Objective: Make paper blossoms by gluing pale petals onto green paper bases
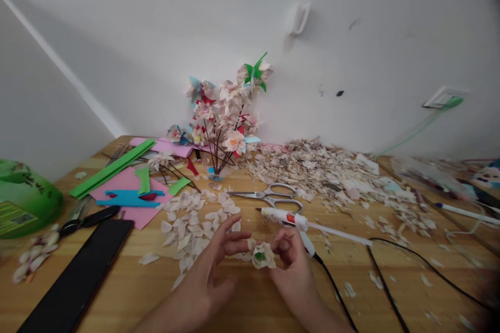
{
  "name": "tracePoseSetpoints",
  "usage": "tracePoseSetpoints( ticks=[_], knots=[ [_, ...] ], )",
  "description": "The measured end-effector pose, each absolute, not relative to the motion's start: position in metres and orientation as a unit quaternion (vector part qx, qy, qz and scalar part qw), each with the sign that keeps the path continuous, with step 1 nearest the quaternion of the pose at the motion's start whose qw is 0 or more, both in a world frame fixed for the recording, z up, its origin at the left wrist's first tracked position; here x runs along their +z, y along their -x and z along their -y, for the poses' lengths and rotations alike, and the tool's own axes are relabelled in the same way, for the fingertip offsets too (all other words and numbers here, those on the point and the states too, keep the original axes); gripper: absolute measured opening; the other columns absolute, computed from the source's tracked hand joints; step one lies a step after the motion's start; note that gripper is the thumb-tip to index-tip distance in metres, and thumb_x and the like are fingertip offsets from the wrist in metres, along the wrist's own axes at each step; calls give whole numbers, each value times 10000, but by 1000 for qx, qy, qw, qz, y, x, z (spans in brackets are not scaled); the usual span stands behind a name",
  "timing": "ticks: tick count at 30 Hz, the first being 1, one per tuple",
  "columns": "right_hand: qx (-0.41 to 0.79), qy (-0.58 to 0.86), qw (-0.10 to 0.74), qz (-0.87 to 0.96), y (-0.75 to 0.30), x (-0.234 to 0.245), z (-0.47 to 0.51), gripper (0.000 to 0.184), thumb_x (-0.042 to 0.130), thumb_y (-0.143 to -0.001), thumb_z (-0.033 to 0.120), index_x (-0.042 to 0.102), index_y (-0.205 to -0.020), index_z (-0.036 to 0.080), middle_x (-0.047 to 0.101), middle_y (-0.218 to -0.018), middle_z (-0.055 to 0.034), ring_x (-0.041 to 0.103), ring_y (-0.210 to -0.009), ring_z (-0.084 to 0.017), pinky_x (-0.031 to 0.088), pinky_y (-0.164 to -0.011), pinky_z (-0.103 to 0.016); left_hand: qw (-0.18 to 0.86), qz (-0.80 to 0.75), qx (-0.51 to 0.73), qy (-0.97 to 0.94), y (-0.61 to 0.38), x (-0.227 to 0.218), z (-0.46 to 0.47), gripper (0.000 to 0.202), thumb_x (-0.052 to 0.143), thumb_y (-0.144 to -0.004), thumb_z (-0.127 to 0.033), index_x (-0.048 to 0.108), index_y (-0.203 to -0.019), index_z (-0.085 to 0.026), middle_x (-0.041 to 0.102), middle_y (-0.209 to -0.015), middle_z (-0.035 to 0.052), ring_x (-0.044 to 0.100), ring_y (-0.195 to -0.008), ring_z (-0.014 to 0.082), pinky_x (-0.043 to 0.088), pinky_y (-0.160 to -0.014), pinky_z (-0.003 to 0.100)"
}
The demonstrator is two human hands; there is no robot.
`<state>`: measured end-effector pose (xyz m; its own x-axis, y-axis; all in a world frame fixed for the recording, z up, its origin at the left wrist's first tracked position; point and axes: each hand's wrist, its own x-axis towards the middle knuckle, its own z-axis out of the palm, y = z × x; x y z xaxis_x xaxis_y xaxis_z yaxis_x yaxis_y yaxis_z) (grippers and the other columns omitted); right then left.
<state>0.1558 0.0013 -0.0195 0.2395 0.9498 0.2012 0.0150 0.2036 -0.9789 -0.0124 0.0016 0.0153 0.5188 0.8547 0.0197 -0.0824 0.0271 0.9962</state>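
A small cream flower with a green centre [261, 255] is pinched at its right side by my right hand [294, 263]. My left hand [211, 273] is open, its thumb apart from its fingers. Its fingertips reach the flower's left edge; I cannot tell whether they touch it. Loose pale petals [189, 229] lie beyond and to the left of my left hand. A white hot glue gun [279, 215] with a glue stick sticking out of its back lies just beyond my right hand. Metal scissors [269, 196] rest farther back.
Handmade flowers [230, 109] stand in a clear vase by the wall. Dried scraps [320, 166] are heaped at the back right. On the left are a black phone [78, 281], coloured paper [121, 179] and a green container [27, 200]. A black cord [332, 281] trails at right.
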Motion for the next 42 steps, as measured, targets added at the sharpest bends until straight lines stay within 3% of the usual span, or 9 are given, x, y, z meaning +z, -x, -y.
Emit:
tracePoseSetpoints(
  ticks=[12,16,23,34,42],
  knots=[
    [490,493,548,466,-157,-23,-3,377,575,-537,45,358,-747,272,576,-542,116,590,-519,-124,440,-479,-200,672,-306,378,-558,11,1,-6,842,434,-564,-43,152,-1331,-242,570,-1111,68,358,-1222,227,149,-1028,476],
    [488,472,556,479,-154,-24,-5,374,571,-525,53,370,-746,279,583,-516,114,590,-481,-135,443,-446,-210,705,-268,378,-537,9,-12,-7,860,462,-552,-76,152,-1331,-266,516,-1147,54,404,-1180,238,176,-1019,477],
    [490,467,569,467,-151,-27,-9,365,604,-545,86,354,-740,267,577,-492,115,575,-445,-122,429,-423,-191,696,-299,358,-546,8,-17,-3,931,440,-516,-67,100,-1360,-268,460,-1199,49,348,-1222,238,111,-1044,481],
    [397,487,604,490,-156,-35,-16,338,600,-558,93,388,-745,278,559,-517,97,576,-464,-141,475,-440,-229,758,-208,438,-437,2,-57,-22,987,650,-491,-241,171,-1352,-294,541,-1181,90,363,-1233,298,154,-1015,506],
    [331,503,606,520,-157,-28,-13,345,576,-560,54,399,-762,271,574,-543,87,590,-500,-137,486,-475,-223,759,-196,457,-420,-3,-60,-19,1007,653,-498,-279,152,-1372,-299,538,-1212,95,349,-1251,310,130,-1028,538]
  ],
)
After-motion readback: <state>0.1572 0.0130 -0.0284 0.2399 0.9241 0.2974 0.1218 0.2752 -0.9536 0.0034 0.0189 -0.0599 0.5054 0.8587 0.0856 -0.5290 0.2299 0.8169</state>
